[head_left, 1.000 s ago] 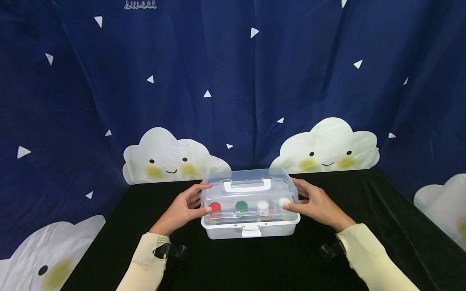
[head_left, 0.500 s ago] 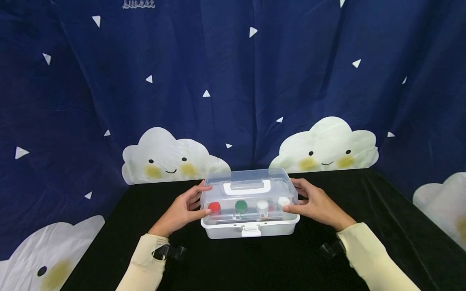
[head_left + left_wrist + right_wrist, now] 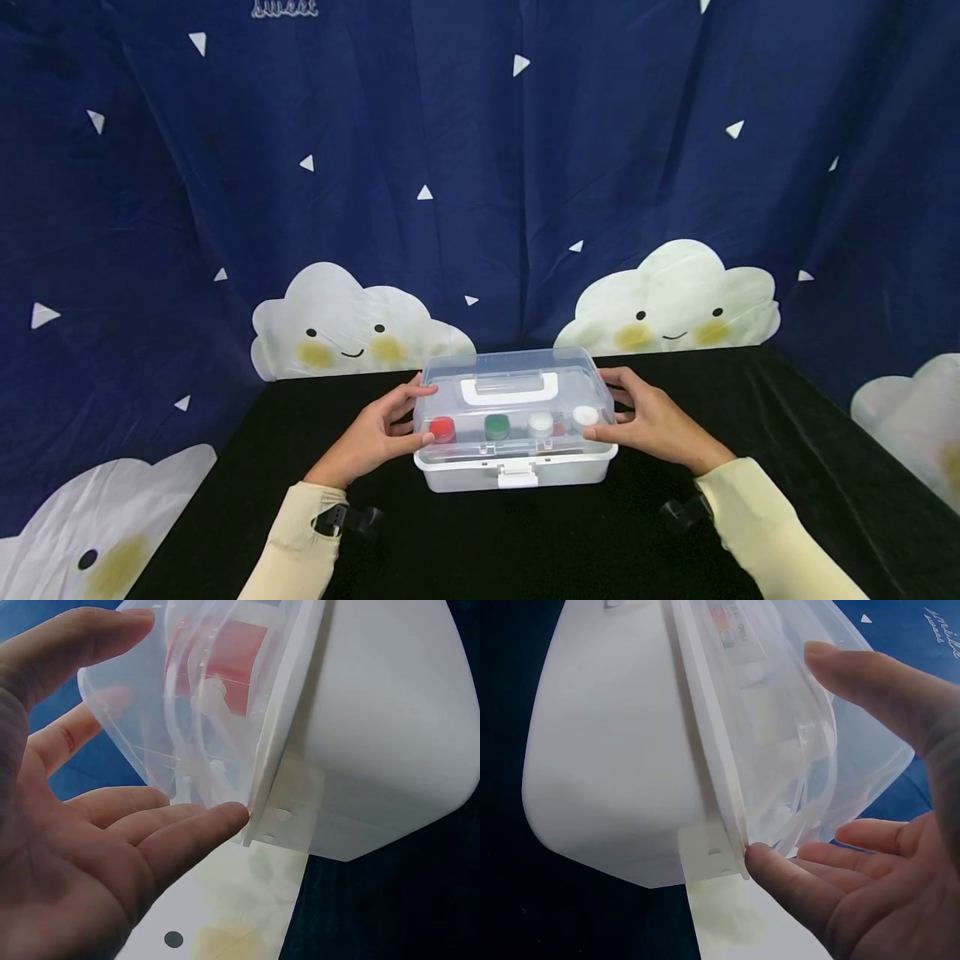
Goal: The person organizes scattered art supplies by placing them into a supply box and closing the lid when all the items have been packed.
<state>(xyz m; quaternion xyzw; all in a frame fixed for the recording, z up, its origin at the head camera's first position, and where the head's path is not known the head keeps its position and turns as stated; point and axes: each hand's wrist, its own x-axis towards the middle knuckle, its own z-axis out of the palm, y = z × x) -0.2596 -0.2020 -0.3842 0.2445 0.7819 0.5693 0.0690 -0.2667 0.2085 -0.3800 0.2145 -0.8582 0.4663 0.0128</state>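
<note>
A storage box (image 3: 517, 475) with a white base and a clear lid (image 3: 450, 367) stands on the black cloth. The lid is down, and a white handle (image 3: 542, 395) lies flat on it. Through it show bottles or jars with a red cap (image 3: 442, 429), a green cap (image 3: 497, 427) and white caps (image 3: 540, 425). A white latch (image 3: 517, 477) sits at the front. My left hand (image 3: 378, 429) touches the box's left end with spread fingers, thumb at the front. My right hand (image 3: 648, 421) touches the right end likewise. Both palms stand off the box in the wrist views.
The black cloth (image 3: 517, 550) covers the table. Behind it hangs a dark blue curtain (image 3: 480, 125) with white triangles and smiling clouds (image 3: 360, 325). A wrist camera (image 3: 360, 521) is strapped to each wrist over pale sleeves (image 3: 765, 525).
The box and both hands hold their place at its two ends. Only a slight shift of the head view shows.
</note>
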